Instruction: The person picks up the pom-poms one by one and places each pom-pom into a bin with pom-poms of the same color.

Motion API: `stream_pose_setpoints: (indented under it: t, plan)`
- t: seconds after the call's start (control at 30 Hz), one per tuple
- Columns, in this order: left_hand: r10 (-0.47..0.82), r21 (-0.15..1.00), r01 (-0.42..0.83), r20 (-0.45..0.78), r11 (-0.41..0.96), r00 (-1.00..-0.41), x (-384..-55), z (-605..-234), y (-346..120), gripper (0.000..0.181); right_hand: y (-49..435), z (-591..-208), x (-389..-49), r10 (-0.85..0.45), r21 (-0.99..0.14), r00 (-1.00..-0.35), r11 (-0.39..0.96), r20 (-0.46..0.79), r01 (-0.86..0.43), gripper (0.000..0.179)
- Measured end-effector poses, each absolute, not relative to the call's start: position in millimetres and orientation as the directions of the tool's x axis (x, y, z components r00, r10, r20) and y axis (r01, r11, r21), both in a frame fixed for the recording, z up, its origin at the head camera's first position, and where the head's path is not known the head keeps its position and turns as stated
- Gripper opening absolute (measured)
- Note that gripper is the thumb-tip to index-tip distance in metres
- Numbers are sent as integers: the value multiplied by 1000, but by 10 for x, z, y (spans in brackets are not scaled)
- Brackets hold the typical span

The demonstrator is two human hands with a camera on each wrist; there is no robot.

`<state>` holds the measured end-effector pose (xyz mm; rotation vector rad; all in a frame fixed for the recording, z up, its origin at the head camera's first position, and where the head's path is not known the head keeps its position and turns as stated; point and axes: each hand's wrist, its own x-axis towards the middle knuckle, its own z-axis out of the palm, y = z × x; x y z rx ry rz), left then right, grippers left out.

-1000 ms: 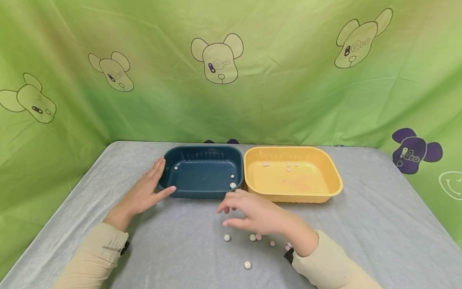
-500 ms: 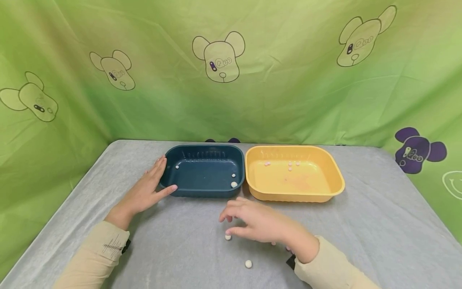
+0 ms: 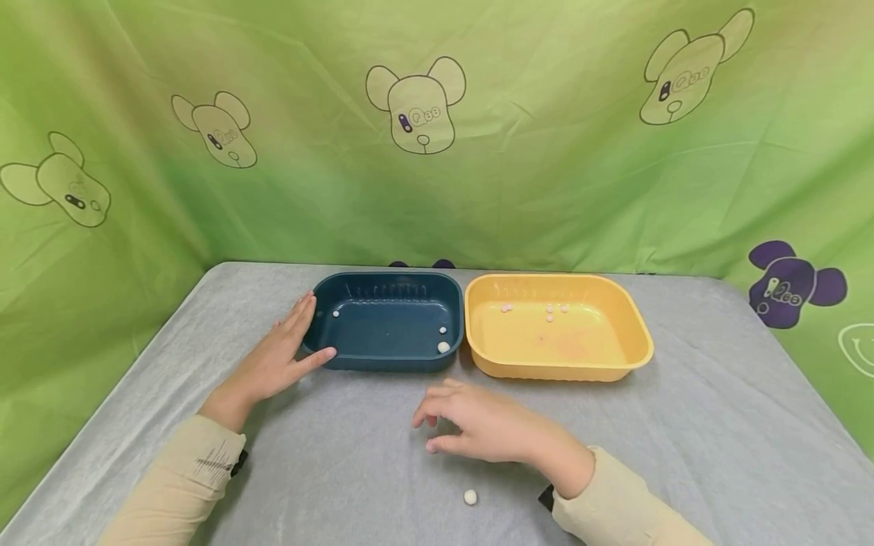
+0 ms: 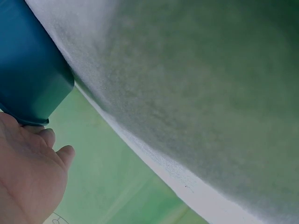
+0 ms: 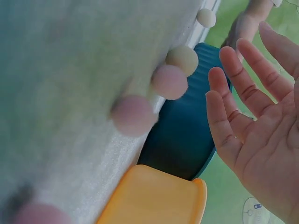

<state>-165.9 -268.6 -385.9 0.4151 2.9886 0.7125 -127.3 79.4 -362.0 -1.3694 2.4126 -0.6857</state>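
My left hand [image 3: 273, 356] rests against the left end of a dark blue basin [image 3: 382, 364], fingers stretched along its side and thumb at the front rim. The left wrist view also shows these fingertips at the basin's rim. My right hand [image 3: 485, 421] hovers over the table in front of the two basins, palm down, fingers loosely bent. Its palm holds nothing in the right wrist view. Under it lie a white ball [image 5: 183, 60], a pink ball [image 5: 170, 82] and other small balls, hidden in the head view. Nearer me sits another white ball [image 3: 470, 497].
A yellow basin [image 3: 549, 372] stands right beside the blue one, with several small pink balls [image 3: 549, 318] inside. A few white balls [image 3: 443, 347] lie in the blue basin. A grey cloth [image 3: 341, 455] covers the table, and a green printed curtain [image 3: 307, 189] hangs behind.
My right hand has drawn back from the blue basin's front edge, lower over the table, and now covers most of the loose balls. The left hand stays in place.
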Motion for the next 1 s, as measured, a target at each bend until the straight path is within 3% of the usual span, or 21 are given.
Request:
stream_pose_setpoints:
  t: [1.0]
  plan:
    - [269, 453, 247, 16, 857, -963, -1646, -3825, -2696, 97, 722, -3693, -1299, -853, -443, -502, 508, -141, -738, 20]
